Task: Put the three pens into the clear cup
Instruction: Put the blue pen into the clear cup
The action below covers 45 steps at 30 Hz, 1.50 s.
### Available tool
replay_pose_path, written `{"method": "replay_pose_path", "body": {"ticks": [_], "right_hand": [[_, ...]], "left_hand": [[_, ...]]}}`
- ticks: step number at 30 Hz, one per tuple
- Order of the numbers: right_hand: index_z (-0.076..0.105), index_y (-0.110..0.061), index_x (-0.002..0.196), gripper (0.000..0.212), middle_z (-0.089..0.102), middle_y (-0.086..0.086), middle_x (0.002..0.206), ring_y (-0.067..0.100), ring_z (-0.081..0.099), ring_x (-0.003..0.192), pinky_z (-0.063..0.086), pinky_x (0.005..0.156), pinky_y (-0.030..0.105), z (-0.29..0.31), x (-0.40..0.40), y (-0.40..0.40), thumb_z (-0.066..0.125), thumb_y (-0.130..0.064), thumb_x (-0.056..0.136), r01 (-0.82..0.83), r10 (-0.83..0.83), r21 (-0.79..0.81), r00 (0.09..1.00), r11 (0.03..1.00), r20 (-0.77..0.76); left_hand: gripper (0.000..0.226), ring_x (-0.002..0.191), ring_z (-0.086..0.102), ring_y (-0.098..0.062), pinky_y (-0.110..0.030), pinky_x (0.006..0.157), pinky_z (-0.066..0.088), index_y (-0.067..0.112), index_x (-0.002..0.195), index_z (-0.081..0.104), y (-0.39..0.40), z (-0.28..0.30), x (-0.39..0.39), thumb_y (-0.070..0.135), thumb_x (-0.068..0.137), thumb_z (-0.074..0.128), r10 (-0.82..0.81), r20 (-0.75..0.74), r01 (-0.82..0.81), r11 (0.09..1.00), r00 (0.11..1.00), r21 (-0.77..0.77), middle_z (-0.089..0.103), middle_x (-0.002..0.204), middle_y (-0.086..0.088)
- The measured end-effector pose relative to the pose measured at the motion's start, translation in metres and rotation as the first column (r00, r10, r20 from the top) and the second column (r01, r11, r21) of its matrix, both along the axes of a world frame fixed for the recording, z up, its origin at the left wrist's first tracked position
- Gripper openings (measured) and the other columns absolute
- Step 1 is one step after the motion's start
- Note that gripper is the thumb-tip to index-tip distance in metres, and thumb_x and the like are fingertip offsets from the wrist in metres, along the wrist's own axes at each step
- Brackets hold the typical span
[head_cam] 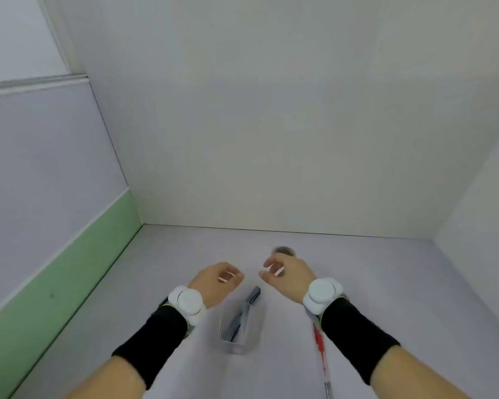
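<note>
One pen in the cup, one on the table, both hands empty

Two hands hover over the white table [386,283], nothing gripped in either. Landmark: clear cup [238,329], standing near the middle of the tabletop, slightly blurred.

Grey pen [244,312] sits inside the clear cup, leaning, its dark capped end sticking out past the cup's far rim.

Red-and-white pen [320,347] lies flat on the table to the right of the cup, well apart from it, running toward the near edge. Its far end is hidden under the right forearm. A third pen cannot be made out.

Left hand [216,279] is just beyond the cup and to its left, above the table, fingers loosely curled, no object between them. Not touching the cup as far as the view shows.

Right hand [288,276] is beyond the cup and to its right, fingers half curled and spread, holding nothing.

Small dark round object [284,250] peeks out past the right hand's fingers, farther from the cup; too blurred to identify.

Both wrists carry white round devices and black wristbands. White walls enclose the table on the far side and right of the cup; a green strip runs along the left.
</note>
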State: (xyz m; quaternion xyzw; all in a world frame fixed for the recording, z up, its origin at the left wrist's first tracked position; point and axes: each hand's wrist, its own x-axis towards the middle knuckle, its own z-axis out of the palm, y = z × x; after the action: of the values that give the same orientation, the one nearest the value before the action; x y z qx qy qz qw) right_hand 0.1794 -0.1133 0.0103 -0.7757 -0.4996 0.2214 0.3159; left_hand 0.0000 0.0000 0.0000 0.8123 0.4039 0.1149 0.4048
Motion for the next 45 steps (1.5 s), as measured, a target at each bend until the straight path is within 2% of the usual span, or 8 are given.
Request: {"method": "replay_pose_path", "body": {"ticks": [7, 11, 14, 22, 30, 33, 36, 45], "right_hand": [[0.066, -0.023, 0.110, 0.026, 0.068, -0.007, 0.103, 0.010, 0.060, 0.078, 0.049, 0.072, 0.024, -0.029, -0.011, -0.002, 0.062, -0.039, 0.090, 0.029, -0.032, 0.041, 0.997, 0.999, 0.074], [0.061, -0.021, 0.122, 0.039, 0.064, -0.001, 0.118, 0.018, 0.063, 0.099, 0.044, 0.081, 0.024, -0.028, -0.024, -0.023, 0.062, -0.043, 0.090, 0.037, -0.035, -0.020, 0.996, 0.999, 0.078], [0.058, -0.020, 0.126, 0.043, 0.061, 0.001, 0.122, 0.017, 0.059, 0.101, 0.042, 0.082, 0.024, -0.030, -0.030, -0.031, 0.061, -0.044, 0.090, 0.049, -0.047, -0.021, 0.997, 0.999, 0.069], [0.057, -0.019, 0.127, 0.045, 0.059, 0.003, 0.126, 0.023, 0.065, 0.105, 0.052, 0.091, 0.036, -0.037, -0.025, -0.031, 0.062, -0.044, 0.089, 0.065, -0.065, -0.028, 0.998, 0.997, 0.005], [0.054, -0.020, 0.134, 0.052, 0.055, 0.003, 0.135, 0.026, 0.064, 0.108, 0.049, 0.088, 0.034, -0.057, -0.021, 0.005, 0.062, -0.044, 0.089, 0.022, -0.029, -0.113, 0.998, 0.993, -0.063], [0.058, -0.019, 0.129, 0.046, 0.060, 0.003, 0.125, 0.020, 0.060, 0.091, 0.045, 0.079, 0.027, -0.061, -0.020, 0.012, 0.064, -0.040, 0.088, 0.024, -0.028, -0.097, 0.999, 0.995, -0.042], [0.064, -0.015, 0.121, 0.038, 0.064, 0.001, 0.110, 0.017, 0.058, 0.085, 0.044, 0.072, 0.023, -0.063, -0.022, 0.015, 0.066, -0.033, 0.088, 0.032, -0.038, -0.076, 0.997, 0.997, -0.069], [0.070, -0.009, 0.108, 0.022, 0.069, 0.008, 0.094, 0.021, 0.064, 0.083, 0.055, 0.072, 0.027, -0.056, -0.024, 0.003, 0.065, -0.018, 0.089, 0.051, -0.061, -0.045, 0.964, 0.998, -0.259]], "left_hand": [[0.051, 0.108, 0.059, 0.000, -0.023, 0.087, 0.048, 0.031, 0.112, 0.063, -0.019, -0.019, -0.015, 0.070, 0.080, 0.055, -0.047, 0.086, 0.051, 0.998, 0.995, -0.048, 0.065, 0.117, 0.016], [0.054, 0.128, 0.048, -0.016, -0.032, 0.099, 0.043, 0.031, 0.122, 0.058, -0.040, -0.017, -0.025, 0.065, 0.080, 0.059, -0.036, 0.089, 0.036, 0.999, 0.995, -0.005, 0.054, 0.135, 0.009], [0.054, 0.125, 0.050, -0.018, -0.041, 0.100, 0.050, 0.029, 0.124, 0.056, -0.047, -0.017, -0.028, 0.059, 0.081, 0.063, -0.026, 0.086, 0.028, 0.999, 0.996, -0.022, 0.054, 0.135, 0.004], [0.046, 0.126, 0.052, -0.019, -0.041, 0.102, 0.049, 0.024, 0.126, 0.056, -0.049, -0.024, -0.024, 0.045, 0.085, 0.065, -0.033, 0.090, 0.032, 0.999, 0.995, 0.002, 0.055, 0.134, 0.002], [0.040, 0.090, 0.063, -0.013, -0.031, 0.088, 0.053, 0.023, 0.110, 0.064, -0.034, -0.050, -0.025, 0.051, 0.083, 0.067, 0.004, 0.161, 0.008, 0.997, 0.987, -0.077, 0.067, 0.113, 0.001], [0.034, 0.083, 0.064, -0.012, -0.030, 0.088, 0.053, 0.027, 0.105, 0.067, -0.034, -0.053, -0.027, 0.052, 0.083, 0.066, -0.015, 0.176, 0.029, 0.997, 0.984, -0.076, 0.070, 0.109, 0.000], [0.028, 0.073, 0.062, -0.008, -0.013, 0.069, 0.050, 0.031, 0.100, 0.068, -0.035, -0.051, -0.029, 0.053, 0.082, 0.066, -0.026, 0.191, 0.043, 0.996, 0.981, -0.084, 0.070, 0.092, 0.007], [0.035, 0.073, 0.064, -0.008, -0.021, 0.072, 0.052, 0.020, 0.092, 0.068, -0.046, -0.043, -0.037, 0.048, 0.074, 0.077, -0.061, 0.340, 0.133, 0.972, 0.939, -0.193, 0.072, 0.087, 0.006]]}}
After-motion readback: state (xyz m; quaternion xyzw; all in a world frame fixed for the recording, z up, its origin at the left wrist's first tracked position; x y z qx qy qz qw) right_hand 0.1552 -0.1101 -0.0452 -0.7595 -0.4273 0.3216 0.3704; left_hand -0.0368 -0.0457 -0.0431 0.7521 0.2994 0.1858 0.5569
